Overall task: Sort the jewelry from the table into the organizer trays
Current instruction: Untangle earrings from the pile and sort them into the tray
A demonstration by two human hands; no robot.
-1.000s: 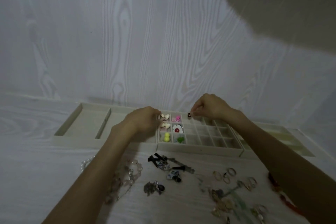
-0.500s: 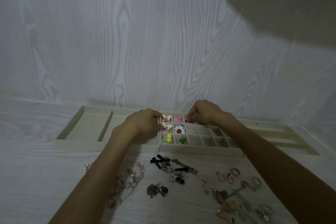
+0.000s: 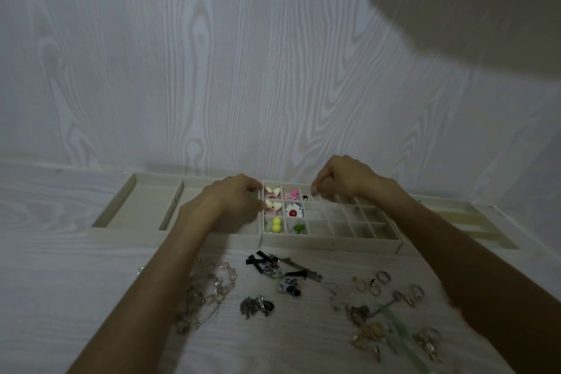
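Now the small dark bead [image 3: 306, 198] lies in the grid tray [image 3: 331, 244], in the back row, third box from the left. A moment ago the right hand [image 3: 343, 181] pinched it; now its curled fingers hover just over that box, holding nothing I can see. The left hand [image 3: 235, 199] is curled at the tray's left wall; what it holds, I cannot tell. One more piece sorted. Many boxes right of the bead are free. Rings [image 3: 384, 281] and chains wait in front of the tray.
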